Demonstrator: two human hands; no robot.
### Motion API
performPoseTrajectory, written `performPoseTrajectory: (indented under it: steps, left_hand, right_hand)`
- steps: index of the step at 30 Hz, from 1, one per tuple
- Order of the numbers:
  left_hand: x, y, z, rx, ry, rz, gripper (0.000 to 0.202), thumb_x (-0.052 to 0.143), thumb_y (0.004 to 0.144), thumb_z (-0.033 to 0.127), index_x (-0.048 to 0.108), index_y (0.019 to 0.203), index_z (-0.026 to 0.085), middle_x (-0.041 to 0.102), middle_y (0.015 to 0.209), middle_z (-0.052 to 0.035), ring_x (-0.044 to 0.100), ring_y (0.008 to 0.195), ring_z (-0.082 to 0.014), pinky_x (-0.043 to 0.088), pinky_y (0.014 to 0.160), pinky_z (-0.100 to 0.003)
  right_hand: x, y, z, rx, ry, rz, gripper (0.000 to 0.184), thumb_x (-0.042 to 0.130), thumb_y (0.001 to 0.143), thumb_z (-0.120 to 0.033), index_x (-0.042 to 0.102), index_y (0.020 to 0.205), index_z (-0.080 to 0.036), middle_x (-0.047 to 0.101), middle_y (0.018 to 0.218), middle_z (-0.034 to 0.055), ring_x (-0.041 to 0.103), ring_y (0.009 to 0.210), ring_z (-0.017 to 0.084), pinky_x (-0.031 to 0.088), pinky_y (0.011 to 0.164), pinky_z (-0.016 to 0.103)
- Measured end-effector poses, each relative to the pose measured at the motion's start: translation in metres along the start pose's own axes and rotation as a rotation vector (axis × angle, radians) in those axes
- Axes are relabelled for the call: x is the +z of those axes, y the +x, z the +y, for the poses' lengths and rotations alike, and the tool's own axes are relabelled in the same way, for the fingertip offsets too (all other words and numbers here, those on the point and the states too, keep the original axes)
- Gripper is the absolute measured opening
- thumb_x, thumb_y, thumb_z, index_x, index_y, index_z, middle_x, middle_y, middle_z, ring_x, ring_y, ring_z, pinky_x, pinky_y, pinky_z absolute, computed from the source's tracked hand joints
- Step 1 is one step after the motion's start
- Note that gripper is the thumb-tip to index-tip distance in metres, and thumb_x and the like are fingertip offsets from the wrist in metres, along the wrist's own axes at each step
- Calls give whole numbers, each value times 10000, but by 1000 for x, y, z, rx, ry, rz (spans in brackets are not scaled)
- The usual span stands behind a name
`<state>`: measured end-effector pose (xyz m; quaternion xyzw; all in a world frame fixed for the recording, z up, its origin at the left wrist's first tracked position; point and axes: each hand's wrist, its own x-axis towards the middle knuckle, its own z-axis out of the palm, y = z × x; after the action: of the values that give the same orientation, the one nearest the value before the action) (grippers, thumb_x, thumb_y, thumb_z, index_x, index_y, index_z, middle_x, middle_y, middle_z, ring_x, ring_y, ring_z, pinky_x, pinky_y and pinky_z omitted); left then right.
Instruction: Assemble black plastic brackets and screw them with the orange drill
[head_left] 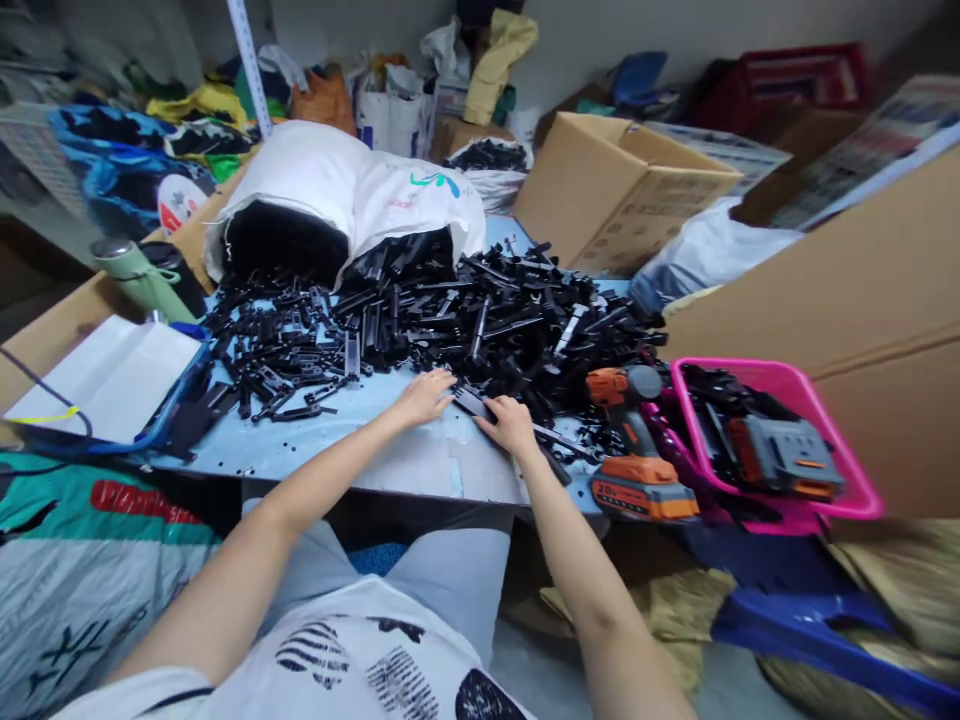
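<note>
A long, flat black plastic part (471, 402) lies low over the front of the work table, between my two hands. My right hand (511, 425) is closed on its right end, thumb towards me. At the other end, the bent fingers of my left hand (426, 396) close on the part's forked tip; the fingertips are partly hidden. Just beyond both hands spreads a big heap of black plastic parts (517, 320), with smaller black pieces (289, 345) to the left. An orange and grey cordless drill (630, 440) stands to the right of my right hand.
Two white sacks (300, 180) spill black parts at the back. On the right are a pink basket (780, 375) holding another power tool (787, 455) and a cardboard box (592, 185). A green bottle (139, 275) and paper (112, 375) sit left.
</note>
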<state>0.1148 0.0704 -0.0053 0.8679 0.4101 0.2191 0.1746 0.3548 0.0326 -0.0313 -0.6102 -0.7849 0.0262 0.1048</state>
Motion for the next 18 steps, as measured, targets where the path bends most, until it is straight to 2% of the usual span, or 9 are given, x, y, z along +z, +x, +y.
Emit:
performPoseTrajectory:
  steps: [2,4,6,8,10,12,15,17,18]
  left_hand:
    - [-26,-51,-24,-74,84,98,382,445,861,241,541,1217,139,533,1305,-123,441,1241,-241,327,1063,-416]
    - [-55,-110,-51,-298,217,162,351,449,816,186,583,1136,131,577,1210,-132,488,1161,-268,374,1007,-435]
    - [-80,-163,-75,-545,370,144,352,486,767,188,595,1091,106,586,1117,-173,504,1089,-325,413,925,-477]
    - [-96,-197,-93,-666,465,64,330,511,757,223,605,1046,95,560,1105,-204,488,1074,-368,429,865,-502]
    - [-100,-212,-103,-679,476,38,269,508,776,241,615,985,110,541,1127,-204,468,1092,-375,422,868,-506]
    - [-96,-212,-104,-615,379,86,220,481,808,237,610,954,133,556,1115,-177,472,1098,-344,407,905,-487]
    - [-78,-202,-90,-582,25,217,251,430,858,261,564,1041,153,604,946,-112,562,935,-250,460,832,-399]
    - [-63,-195,-73,-694,-312,286,287,415,879,331,515,1091,166,570,736,-30,567,664,-172,479,626,-300]
    - [-56,-192,-62,-761,-478,302,304,432,874,379,498,1088,174,514,638,18,512,533,-135,440,521,-251]
  right_hand:
    - [-4,2,-3,17,91,25,376,579,787,-426,666,1045,-166,616,995,121,548,953,255,406,833,356]
    - [-6,-6,-14,44,263,55,367,592,763,-462,680,989,-185,623,947,107,566,903,244,430,810,348]
    - [-3,-19,-33,108,495,19,386,611,729,-509,685,945,-198,636,885,83,580,811,227,452,747,345]
    - [4,-32,-57,208,739,-94,422,614,704,-546,687,921,-191,648,808,57,578,707,203,459,671,333]
    - [11,-41,-78,304,904,-198,444,601,702,-558,687,909,-174,655,772,47,576,665,187,457,641,321]
    - [14,-46,-91,308,930,-239,438,591,712,-544,685,904,-162,658,790,53,582,684,186,458,654,318]
    - [8,-51,-95,40,739,-280,351,620,728,-429,678,969,-180,652,915,71,587,842,212,451,776,345]
    - [0,-53,-95,-125,524,-283,307,599,754,-290,664,1046,-220,620,1080,91,540,1027,249,400,900,389]
    - [-4,-53,-97,-124,409,-251,325,564,774,-238,650,1088,-237,590,1157,103,500,1105,268,367,941,413]
